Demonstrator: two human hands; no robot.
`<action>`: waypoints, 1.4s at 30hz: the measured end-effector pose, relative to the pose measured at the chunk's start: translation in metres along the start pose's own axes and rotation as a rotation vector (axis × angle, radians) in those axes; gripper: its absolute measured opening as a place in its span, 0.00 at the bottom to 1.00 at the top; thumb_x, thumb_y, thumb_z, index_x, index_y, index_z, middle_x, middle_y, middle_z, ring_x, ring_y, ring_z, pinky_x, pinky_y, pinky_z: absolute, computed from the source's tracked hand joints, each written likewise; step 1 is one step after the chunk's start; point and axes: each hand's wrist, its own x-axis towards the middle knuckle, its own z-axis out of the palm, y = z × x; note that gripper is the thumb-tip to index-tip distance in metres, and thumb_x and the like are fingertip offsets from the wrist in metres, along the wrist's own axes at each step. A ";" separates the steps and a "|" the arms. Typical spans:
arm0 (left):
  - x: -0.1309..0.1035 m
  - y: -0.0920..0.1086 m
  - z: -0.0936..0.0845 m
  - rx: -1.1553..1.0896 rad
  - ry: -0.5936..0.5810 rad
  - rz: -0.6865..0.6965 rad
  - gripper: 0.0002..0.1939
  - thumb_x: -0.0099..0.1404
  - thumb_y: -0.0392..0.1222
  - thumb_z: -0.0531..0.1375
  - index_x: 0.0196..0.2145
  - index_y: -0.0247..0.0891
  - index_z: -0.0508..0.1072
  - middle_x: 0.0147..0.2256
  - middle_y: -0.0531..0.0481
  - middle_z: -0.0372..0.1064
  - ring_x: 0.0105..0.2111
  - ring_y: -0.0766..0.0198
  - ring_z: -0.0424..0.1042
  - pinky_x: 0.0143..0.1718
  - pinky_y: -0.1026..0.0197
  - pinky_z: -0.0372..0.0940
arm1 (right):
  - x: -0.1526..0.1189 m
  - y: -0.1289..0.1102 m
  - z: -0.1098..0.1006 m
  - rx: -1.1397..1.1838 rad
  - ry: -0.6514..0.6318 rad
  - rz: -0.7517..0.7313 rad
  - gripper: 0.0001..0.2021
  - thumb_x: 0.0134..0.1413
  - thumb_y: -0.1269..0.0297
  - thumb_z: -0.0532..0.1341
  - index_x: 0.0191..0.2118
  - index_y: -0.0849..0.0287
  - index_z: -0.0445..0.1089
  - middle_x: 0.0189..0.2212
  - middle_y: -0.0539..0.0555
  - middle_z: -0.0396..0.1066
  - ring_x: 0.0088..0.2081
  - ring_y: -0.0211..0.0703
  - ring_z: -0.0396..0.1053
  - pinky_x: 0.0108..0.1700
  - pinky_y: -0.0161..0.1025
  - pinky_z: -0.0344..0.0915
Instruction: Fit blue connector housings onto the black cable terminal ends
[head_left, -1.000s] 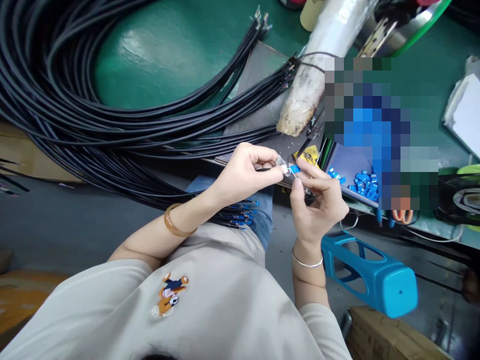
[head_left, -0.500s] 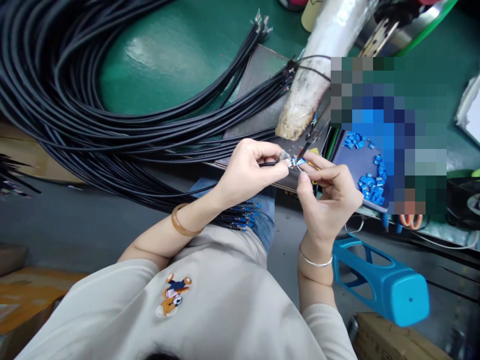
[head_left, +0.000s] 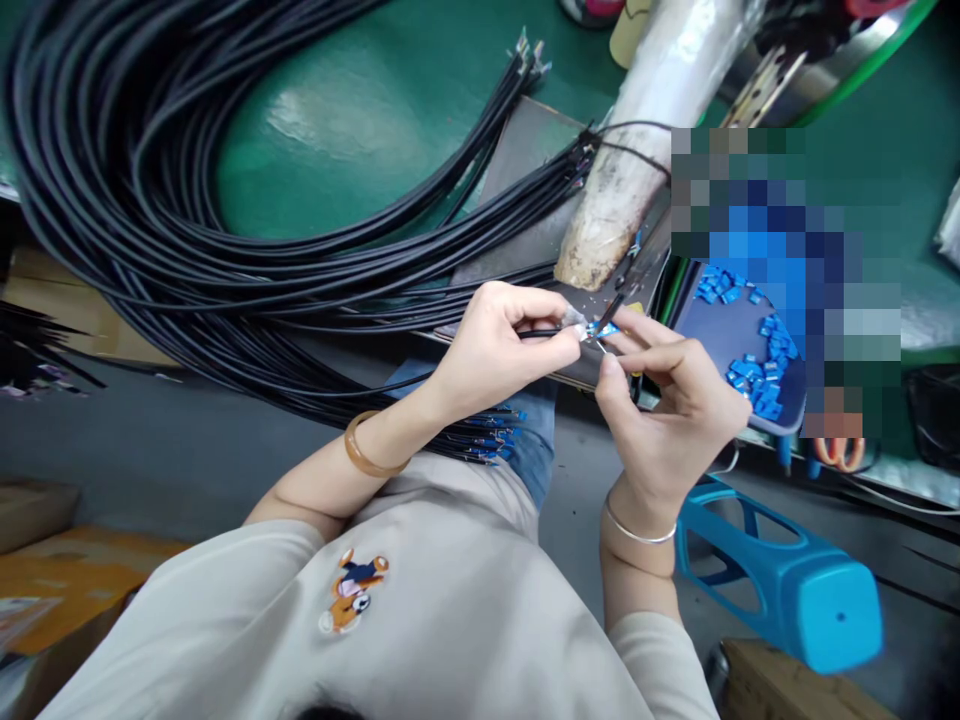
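Observation:
My left hand (head_left: 491,342) pinches a black cable (head_left: 538,332) close to its stripped end, thumb and forefinger closed round it. At that end is a small blue connector piece (head_left: 604,329), partly covered by fingers. A thin pale wire (head_left: 600,345) runs from there to the thumb and forefinger of my right hand (head_left: 660,415), which are pinched on it; the other fingers are curled just behind the connector. The tip of a dark, slim tool (head_left: 621,292) points down right at the connector; whether it touches cannot be made out.
Many black cables (head_left: 300,255) loop across the green bench (head_left: 337,130). A whitish wrapped post (head_left: 637,150) stands behind my hands. On the right, a grey-blue tray (head_left: 712,335) holds loose blue connectors (head_left: 757,385). Below are orange-handled scissors (head_left: 840,453) and a blue stool (head_left: 817,590).
The whole view has shifted slightly, so things sit a little further right. My right hand has tilted a bit outward to the right. Both hands keep the same pinches at the cable end.

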 end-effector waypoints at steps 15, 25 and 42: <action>-0.010 0.006 -0.005 0.044 -0.088 -0.037 0.10 0.56 0.34 0.58 0.19 0.34 0.64 0.19 0.57 0.51 0.21 0.74 0.50 0.22 0.66 0.47 | -0.015 0.001 0.004 0.019 0.014 0.055 0.03 0.57 0.71 0.64 0.35 0.56 0.71 0.36 0.50 0.78 0.37 0.39 0.78 0.37 0.36 0.76; -0.019 0.008 -0.005 0.024 -0.168 -0.058 0.08 0.56 0.34 0.58 0.20 0.33 0.65 0.20 0.57 0.51 0.22 0.74 0.49 0.23 0.66 0.47 | -0.013 -0.006 -0.006 -0.159 0.060 -0.132 0.07 0.56 0.71 0.67 0.39 0.51 0.78 0.29 0.48 0.75 0.32 0.37 0.72 0.35 0.38 0.70; -0.024 0.001 -0.009 -0.072 -0.210 -0.049 0.12 0.65 0.40 0.59 0.24 0.34 0.67 0.19 0.57 0.56 0.19 0.74 0.53 0.20 0.67 0.49 | -0.029 -0.007 -0.004 0.005 0.085 0.144 0.06 0.64 0.64 0.59 0.41 0.55 0.74 0.21 0.44 0.68 0.19 0.31 0.65 0.21 0.31 0.59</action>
